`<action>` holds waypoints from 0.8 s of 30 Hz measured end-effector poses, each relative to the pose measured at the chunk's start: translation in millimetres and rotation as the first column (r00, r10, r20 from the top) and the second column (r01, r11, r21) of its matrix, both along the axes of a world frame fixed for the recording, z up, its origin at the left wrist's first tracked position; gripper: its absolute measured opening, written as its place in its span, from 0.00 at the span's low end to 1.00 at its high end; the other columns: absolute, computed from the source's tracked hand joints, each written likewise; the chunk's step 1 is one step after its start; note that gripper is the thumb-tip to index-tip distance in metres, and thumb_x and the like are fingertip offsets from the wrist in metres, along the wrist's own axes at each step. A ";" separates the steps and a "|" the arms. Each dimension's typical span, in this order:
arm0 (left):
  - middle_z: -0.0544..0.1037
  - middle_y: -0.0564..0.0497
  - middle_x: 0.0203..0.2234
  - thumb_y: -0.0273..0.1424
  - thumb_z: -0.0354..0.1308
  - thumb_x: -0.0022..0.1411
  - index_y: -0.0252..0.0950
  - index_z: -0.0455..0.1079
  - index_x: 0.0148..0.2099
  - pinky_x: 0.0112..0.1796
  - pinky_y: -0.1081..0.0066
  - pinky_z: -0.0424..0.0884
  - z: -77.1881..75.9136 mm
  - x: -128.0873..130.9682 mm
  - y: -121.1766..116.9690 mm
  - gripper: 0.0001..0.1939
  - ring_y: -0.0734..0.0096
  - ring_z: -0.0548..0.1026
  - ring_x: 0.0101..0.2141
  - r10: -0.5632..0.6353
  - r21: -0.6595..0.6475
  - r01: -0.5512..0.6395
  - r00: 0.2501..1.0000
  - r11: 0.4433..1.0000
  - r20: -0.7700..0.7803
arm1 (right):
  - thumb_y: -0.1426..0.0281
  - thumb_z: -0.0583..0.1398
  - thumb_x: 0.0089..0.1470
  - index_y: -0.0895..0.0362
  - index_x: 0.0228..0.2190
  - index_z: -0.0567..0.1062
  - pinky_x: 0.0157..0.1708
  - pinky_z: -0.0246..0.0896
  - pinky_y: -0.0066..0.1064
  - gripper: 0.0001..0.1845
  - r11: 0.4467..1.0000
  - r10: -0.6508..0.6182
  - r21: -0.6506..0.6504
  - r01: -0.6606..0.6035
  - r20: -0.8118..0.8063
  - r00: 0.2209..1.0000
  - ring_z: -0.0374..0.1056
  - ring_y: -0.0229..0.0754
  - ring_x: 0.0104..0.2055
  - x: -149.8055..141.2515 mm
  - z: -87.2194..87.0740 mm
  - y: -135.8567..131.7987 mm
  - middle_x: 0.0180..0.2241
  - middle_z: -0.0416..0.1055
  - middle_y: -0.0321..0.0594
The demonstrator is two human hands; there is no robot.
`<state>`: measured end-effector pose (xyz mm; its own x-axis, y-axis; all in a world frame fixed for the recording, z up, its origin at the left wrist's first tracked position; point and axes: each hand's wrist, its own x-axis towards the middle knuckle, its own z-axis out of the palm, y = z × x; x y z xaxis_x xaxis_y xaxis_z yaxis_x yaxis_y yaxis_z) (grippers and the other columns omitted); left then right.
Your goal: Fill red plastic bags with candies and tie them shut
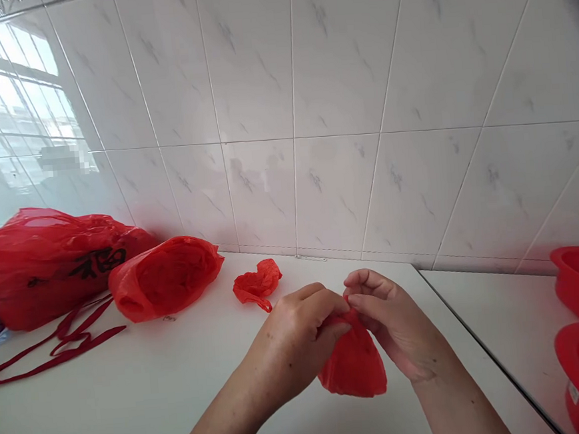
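Observation:
Just right of the middle of the head view, a small red plastic bag (354,366) hangs over the white tabletop. My left hand (309,342) is closed, pinching the bag's gathered upper part between thumb and fingers. At the bag's top edge my right hand (390,319) pinches a small bit of it with thumb and forefinger, the other fingers curled. Whether the bag contains anything is hidden. Behind my left hand lies a crumpled piece of red plastic (258,283), apart from both hands.
A rolled bundle of red plastic bags (169,280) sits at the left, against a large red bag (47,263) with black writing. Dark red straps (73,341) trail over the tabletop (134,403). Two red tubs (577,368) stand at the right edge. A tiled wall (342,193) rises behind.

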<state>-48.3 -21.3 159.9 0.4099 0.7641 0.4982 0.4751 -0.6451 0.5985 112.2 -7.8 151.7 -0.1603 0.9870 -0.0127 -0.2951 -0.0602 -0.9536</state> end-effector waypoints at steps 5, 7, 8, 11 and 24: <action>0.69 0.56 0.23 0.19 0.52 0.54 0.38 0.65 0.32 0.25 0.76 0.59 0.5 -0.7 -7.1 0.08 0.78 0.64 0.25 -0.081 -0.102 0.094 0.989 0.990 0.122 | 0.75 0.62 0.40 0.53 0.29 0.65 0.23 0.48 0.25 0.12 0.999 -0.007 -0.052 0.001 -0.105 0.994 0.54 0.30 0.22 0.0 -6.8 7.4 0.24 0.61 0.28; 0.67 0.56 0.22 0.19 0.53 0.55 0.38 0.64 0.31 0.24 0.76 0.59 1.1 -3.5 -9.3 0.07 0.78 0.63 0.23 -0.160 -0.142 0.191 0.966 0.971 0.203 | 0.76 0.60 0.40 0.54 0.30 0.66 0.23 0.47 0.25 0.12 0.999 -0.036 -0.035 0.034 -0.064 0.997 0.54 0.30 0.23 0.6 -11.9 12.6 0.23 0.61 0.28; 0.67 0.56 0.22 0.20 0.54 0.55 0.38 0.64 0.30 0.24 0.76 0.60 1.3 -5.0 -10.2 0.07 0.78 0.63 0.23 -0.205 -0.165 0.251 0.945 0.954 0.255 | 0.76 0.60 0.40 0.54 0.30 0.66 0.23 0.47 0.25 0.12 0.999 -0.049 -0.022 0.049 -0.037 0.998 0.54 0.30 0.23 0.8 -14.5 15.5 0.23 0.61 0.28; 0.67 0.54 0.23 0.24 0.56 0.57 0.37 0.64 0.30 0.26 0.73 0.64 0.9 -9.4 -10.7 0.05 0.76 0.65 0.24 -0.291 -0.231 0.409 0.862 0.883 0.415 | 0.74 0.60 0.38 0.54 0.31 0.67 0.22 0.46 0.25 0.13 0.996 -0.089 0.000 0.089 0.039 0.995 0.55 0.32 0.23 1.1 -20.5 22.5 0.22 0.61 0.28; 0.67 0.47 0.53 0.38 0.71 0.40 0.47 0.58 0.60 0.46 0.63 0.66 -1.3 -3.9 4.8 0.44 0.57 0.65 0.51 -0.062 -0.198 0.063 0.998 0.978 0.016 | 0.69 0.59 0.43 0.54 0.25 0.68 0.25 0.53 0.27 0.04 0.973 -0.180 0.179 0.144 0.199 0.963 0.55 0.33 0.24 -4.0 2.5 -7.4 0.22 0.61 0.30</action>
<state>-52.2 -16.5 158.6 0.4560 0.8211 0.3434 0.4313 -0.5414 0.7217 108.2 -15.2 154.2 -0.0090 0.9911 0.1330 -0.0780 0.1319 -0.9882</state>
